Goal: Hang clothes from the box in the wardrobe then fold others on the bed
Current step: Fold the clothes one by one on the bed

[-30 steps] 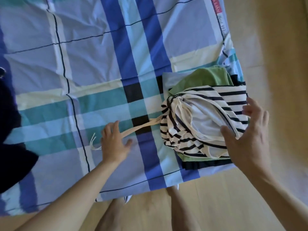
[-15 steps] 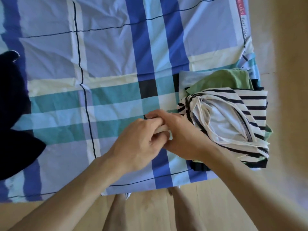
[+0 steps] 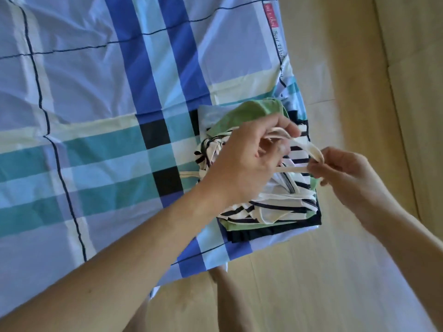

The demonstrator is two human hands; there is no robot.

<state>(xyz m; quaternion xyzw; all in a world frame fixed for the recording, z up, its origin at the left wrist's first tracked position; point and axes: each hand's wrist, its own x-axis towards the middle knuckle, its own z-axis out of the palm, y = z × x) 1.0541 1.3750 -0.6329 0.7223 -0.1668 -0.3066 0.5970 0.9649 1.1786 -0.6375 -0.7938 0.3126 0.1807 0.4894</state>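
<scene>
Bedsheet (image 3: 96, 80) with blue, green and white checks fills most of what I see, and its top and left sides are cut off. Wood floor (image 3: 359, 68) lies to the right of it and below it. At the near right corner of the sheet sits a pile of folded clothes. A dark piece (image 3: 287, 230) is at the bottom, a green one (image 3: 251, 113) is above it, and the striped top (image 3: 268, 207) lies on the pile. My left hand (image 3: 247, 164) covers the middle of the striped top, so I cannot see that part. Its fingers curl round a cream strap (image 3: 309, 146). My right hand (image 3: 347, 173) is just off the pile's right edge and pinches the strap's bend. The writing by the pink label (image 3: 272, 15) is too small to read.
</scene>
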